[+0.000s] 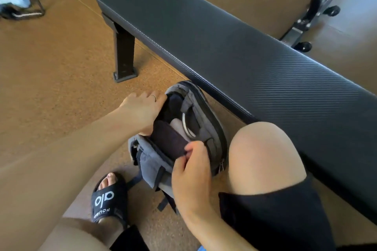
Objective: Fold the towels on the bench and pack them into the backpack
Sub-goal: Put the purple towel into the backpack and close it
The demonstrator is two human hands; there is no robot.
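Towel (pixel 168 140): dark, soft, folded into a block; sits upright in the backpack mouth, between both hands.
Backpack (pixel 151 166): grey woven fabric, oval zip rim, open; stands on the floor below the hands.
Right hand (pixel 191 173): fingers pinch the towel's near end.
Left hand (pixel 142 110): fingers curl over the far-left rim, holding it apart.
Bench (pixel 234 47): black ribbed padding, long straight edge just beyond the backpack.
Floor (pixel 51 67): speckled cork-brown, open to the left.
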